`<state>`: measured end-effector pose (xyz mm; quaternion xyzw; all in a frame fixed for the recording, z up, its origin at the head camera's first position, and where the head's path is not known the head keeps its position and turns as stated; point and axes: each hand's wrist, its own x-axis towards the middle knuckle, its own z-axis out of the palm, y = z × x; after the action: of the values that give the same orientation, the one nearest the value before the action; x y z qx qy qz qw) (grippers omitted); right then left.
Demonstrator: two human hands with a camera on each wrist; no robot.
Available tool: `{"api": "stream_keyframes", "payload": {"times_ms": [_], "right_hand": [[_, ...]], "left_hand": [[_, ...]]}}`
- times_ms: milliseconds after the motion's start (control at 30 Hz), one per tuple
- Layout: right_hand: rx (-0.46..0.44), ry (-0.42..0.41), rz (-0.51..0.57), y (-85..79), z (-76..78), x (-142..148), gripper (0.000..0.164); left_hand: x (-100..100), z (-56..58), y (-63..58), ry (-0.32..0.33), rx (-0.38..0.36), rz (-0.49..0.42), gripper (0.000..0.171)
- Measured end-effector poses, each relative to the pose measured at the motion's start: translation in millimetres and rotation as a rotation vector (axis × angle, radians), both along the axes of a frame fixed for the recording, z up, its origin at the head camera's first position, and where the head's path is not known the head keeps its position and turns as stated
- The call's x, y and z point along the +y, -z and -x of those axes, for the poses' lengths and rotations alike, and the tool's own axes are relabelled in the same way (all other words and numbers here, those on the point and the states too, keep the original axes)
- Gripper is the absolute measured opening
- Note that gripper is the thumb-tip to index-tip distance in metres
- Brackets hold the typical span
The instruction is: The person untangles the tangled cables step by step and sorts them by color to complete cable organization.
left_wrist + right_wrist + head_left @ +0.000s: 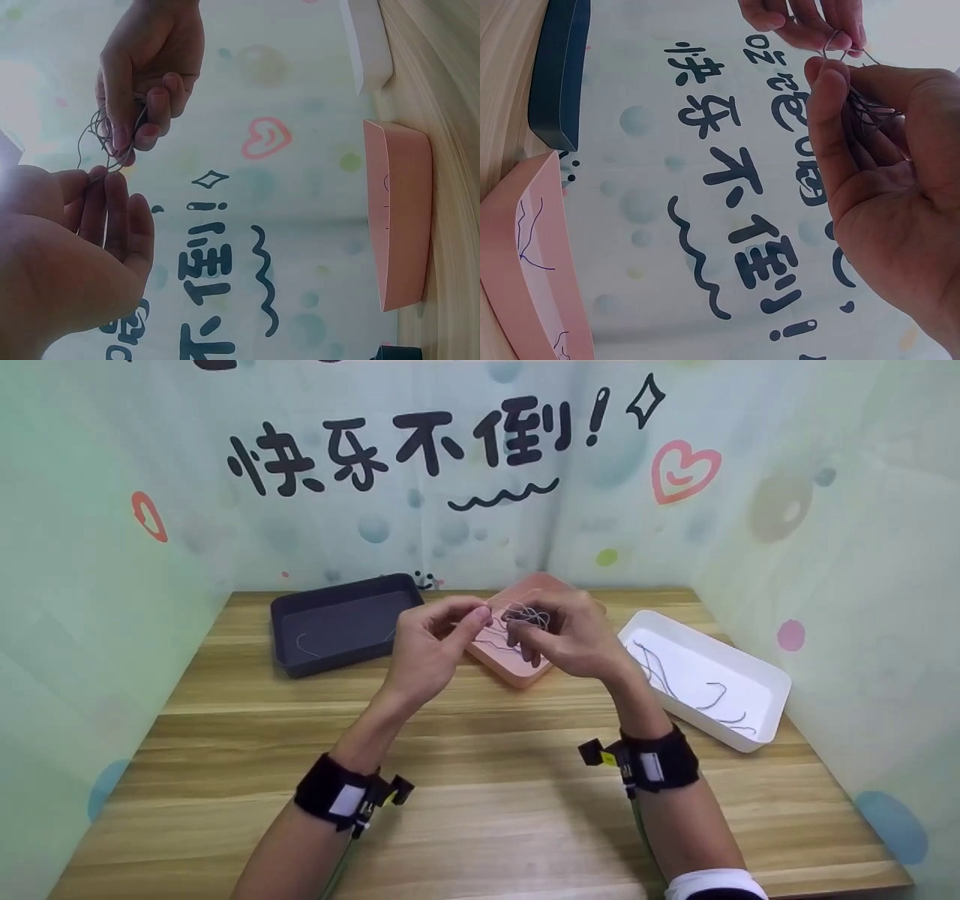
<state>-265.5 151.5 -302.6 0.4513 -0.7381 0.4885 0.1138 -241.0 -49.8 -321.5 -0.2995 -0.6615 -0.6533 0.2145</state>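
In front of me my right hand (576, 631) grips a loose tangle of thin grey strings (534, 616), with loops sticking out between the fingers. Close on its left, my left hand (429, 649) pinches a strand of that tangle between thumb and fingertips. The left wrist view shows the tangle (99, 129) hanging from the right fingers, a strand running down to the left fingertips. Both hands are raised over the pink tray (521, 676), partly hiding it. Several dark strings (491, 639) lie inside that tray.
At the back left stands a dark tray (349, 619) with a pale curved string (301, 645) in it. To the right, a white tray (701, 664) holds several grey strings (658, 673). Patterned cloth walls (420, 532) surround the wooden table (480, 810) at the back and sides.
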Motion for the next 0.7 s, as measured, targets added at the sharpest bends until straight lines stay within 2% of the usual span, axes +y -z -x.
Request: {"api": "stream_keyframes", "payload": {"times_ms": [200, 300, 433, 600, 700], "right_hand": [[-0.059, -0.034, -0.007, 1.0, -0.5, -0.7, 0.012], [-0.064, -0.047, -0.021, 1.9, 0.5, -0.8, 0.013], [-0.060, -0.053, -0.043, 2.6, 2.0, -0.3, 0.014], [-0.069, -0.059, -0.052, 2.9, 2.0, 0.4, 0.013], [-0.074, -0.074, -0.055, 2.7, 1.8, 0.6, 0.013]], "left_hand": [[-2.5, 2.2, 1.6, 0.076, -0.036, -0.074, 0.014], [-3.0, 2.9, 2.3, 0.096, -0.063, -0.076, 0.014], [-4.9, 2.8, 1.6, 0.096, -0.065, -0.081, 0.014], [-7.7, 2.2, -0.8, 0.074, -0.023, -0.075, 0.012], [-8.0, 2.6, -1.7, 0.086, -0.017, -0.077, 0.011]]}}
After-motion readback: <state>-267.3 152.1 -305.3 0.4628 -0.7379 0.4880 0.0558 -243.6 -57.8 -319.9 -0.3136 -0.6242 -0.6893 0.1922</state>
